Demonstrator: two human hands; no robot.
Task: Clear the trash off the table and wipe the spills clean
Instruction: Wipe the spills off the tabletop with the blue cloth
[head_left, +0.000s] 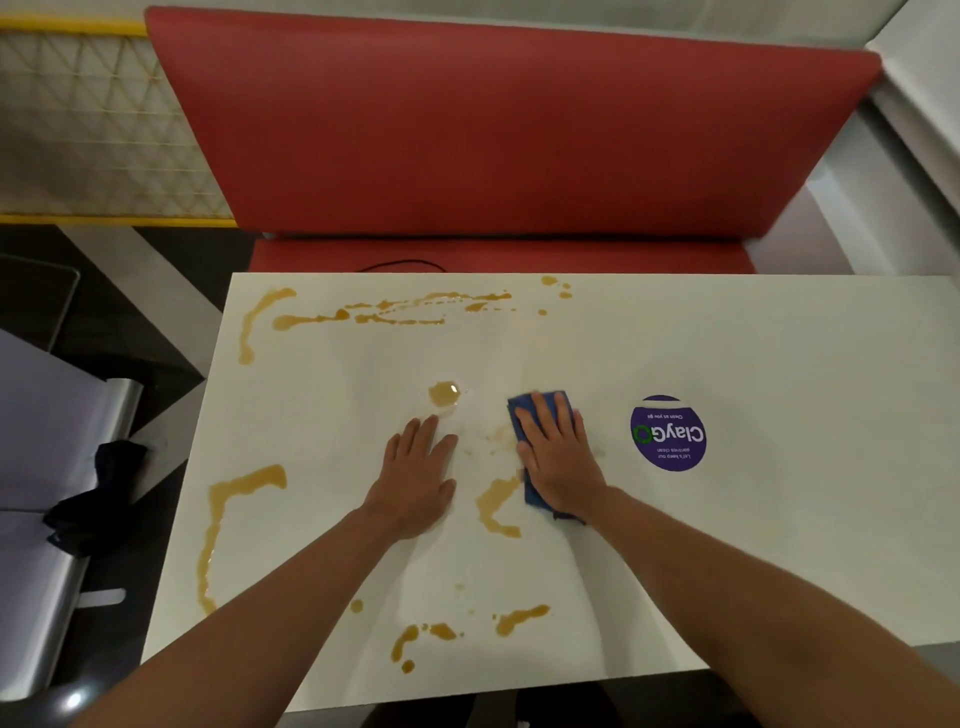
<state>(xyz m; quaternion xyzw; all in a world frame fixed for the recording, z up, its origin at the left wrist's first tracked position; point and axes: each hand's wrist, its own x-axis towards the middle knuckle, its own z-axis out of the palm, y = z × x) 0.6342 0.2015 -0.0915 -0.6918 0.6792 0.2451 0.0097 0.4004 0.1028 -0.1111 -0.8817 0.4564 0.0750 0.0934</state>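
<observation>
Head view: one white table (779, 364), several amber spills (239, 493) toward its left edge. Right hand (558, 457), fingers spread, presses one blue cloth (519, 415) mid-table; left hand (415, 478) lies flat, fingers together. One purple sticker (668, 433) reads "ClayGo".

I count one white desk (753, 519), one blue cloth (519, 415), one round purple sticker (668, 433) and one red bench (509, 135). Two hands: left (415, 478), right (558, 462). Brown spills (244, 488) lie in roughly seven separate patches.
</observation>
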